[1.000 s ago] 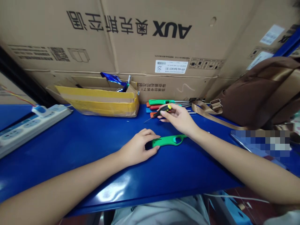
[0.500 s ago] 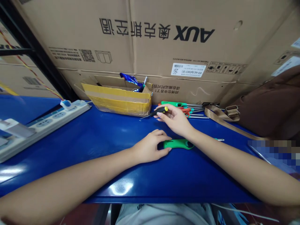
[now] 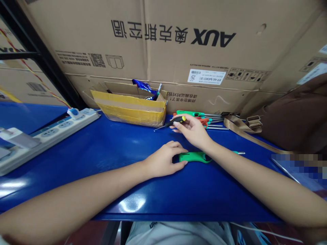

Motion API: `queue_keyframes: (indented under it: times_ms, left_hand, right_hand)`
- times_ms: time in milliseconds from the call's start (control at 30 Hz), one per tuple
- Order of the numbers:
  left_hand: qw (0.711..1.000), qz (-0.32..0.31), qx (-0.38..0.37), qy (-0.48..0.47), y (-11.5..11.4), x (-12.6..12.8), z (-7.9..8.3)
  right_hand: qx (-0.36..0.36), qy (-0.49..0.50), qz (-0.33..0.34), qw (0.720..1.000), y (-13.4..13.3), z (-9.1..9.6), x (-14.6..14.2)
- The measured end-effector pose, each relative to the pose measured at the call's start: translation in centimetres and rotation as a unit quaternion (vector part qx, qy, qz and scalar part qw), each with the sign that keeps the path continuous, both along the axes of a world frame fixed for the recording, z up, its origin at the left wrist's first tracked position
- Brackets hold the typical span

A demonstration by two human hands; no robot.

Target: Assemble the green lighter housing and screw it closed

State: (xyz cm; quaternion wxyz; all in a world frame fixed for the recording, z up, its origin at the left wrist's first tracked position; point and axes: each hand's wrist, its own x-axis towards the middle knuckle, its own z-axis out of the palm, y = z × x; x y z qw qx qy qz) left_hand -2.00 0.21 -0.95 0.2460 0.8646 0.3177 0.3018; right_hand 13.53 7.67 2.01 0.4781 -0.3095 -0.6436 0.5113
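Note:
My right hand [image 3: 195, 131] grips a small screwdriver [image 3: 176, 121] by its black handle with a yellow end. Its thin metal shaft points left and down, above the blue table near the carton. Closer to me, my left hand [image 3: 166, 160] has its thumb and fingers around the butt end of a green gas lighter [image 3: 192, 157], which lies flat on the table. My right forearm crosses over the middle of this lighter and hides part of it; its metal tip shows on the far side of the arm.
Several green and red lighters [image 3: 190, 113] lie in a pile behind my right hand. A yellow-taped open carton [image 3: 127, 110] holds a blue packet. A white power strip [image 3: 53, 134] runs along the left. At right are a tan strap [image 3: 245, 136] and a brown bag [image 3: 291, 115].
The view has shifted very slightly. Both hands keep their holds, and the screwdriver stays at nearly the same place and slant.

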Motion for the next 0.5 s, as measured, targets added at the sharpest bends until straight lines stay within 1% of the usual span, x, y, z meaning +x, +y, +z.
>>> queue_keyframes:
  times_ms: [133, 267, 367, 500]
  left_hand:
    - [1.000, 0.001, 0.004, 0.001, 0.0, 0.0, 0.0]
    - [1.000, 0.006, 0.003, -0.003, 0.1, 0.0, 0.0]
    - [1.000, 0.011, -0.005, -0.009, 0.1, 0.1, 0.0]
    - [0.999, 0.023, -0.026, -0.024, 0.1, 0.3, 0.0]
  right_hand:
    - [-0.017, 0.023, -0.057, 0.998, -0.8, 1.1, 1.8]
    - [-0.026, 0.083, -0.125, 0.988, -1.6, 2.0, 4.9]
    - [-0.052, 0.112, -0.149, 0.981, -2.1, 1.9, 7.3]
    - [-0.092, 0.140, -0.177, 0.970, -2.4, 0.8, 9.3]
